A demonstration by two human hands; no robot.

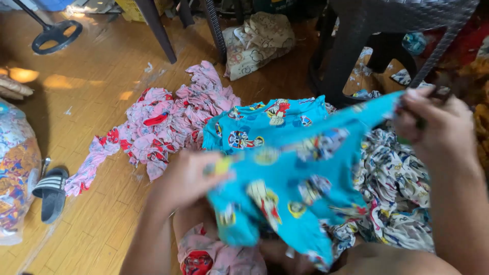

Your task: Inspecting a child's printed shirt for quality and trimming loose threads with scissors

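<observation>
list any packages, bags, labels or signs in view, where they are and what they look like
Clear plastic bag: far left on the wooden floor, bulging and rounded, stuffed with multicoloured printed fabric.
Yellow box-like thing: top edge behind a dark chair leg, only partly in view.
No labels, signs or screens can be made out.

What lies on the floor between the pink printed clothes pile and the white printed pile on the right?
In the head view, a turquoise printed garment lies flat between the pink pile and the white printed pile, touching both.
</observation>
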